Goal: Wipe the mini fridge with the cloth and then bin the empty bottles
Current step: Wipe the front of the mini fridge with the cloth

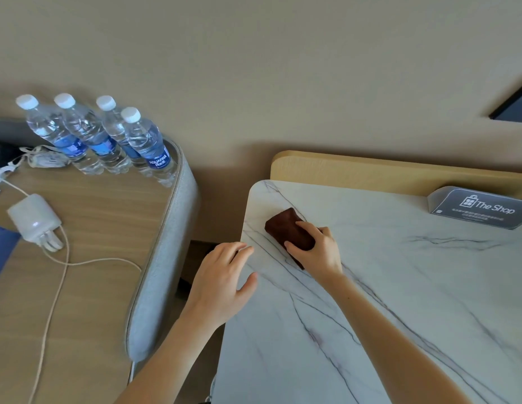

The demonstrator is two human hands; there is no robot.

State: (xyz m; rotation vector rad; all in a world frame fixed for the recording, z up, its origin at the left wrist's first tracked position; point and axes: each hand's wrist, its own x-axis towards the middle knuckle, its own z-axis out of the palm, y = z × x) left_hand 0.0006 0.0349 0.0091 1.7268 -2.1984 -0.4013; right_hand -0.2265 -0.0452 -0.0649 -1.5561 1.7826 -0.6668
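Head view. Forearms reach from the near edge over the marbled top [399,287], judged to be the cover of the mini fridge unit. The left hand [221,281] lies at the top's left edge, fingers straight and spread, holding nothing. The right hand [318,252] curls its fingers over the cloth [286,228] and presses it flat near the far-left corner.

The cloth is a folded dark pad, likely soft, light and pliable. It is best held from above, across its width. Its long axis runs diagonally, far-left to near-right.

Four bottles [102,141] stand upright on the desk [93,214] at far left, caps up. They are thin plastic and probably crushable, so grip mid-body. Whether they are empty cannot be told.
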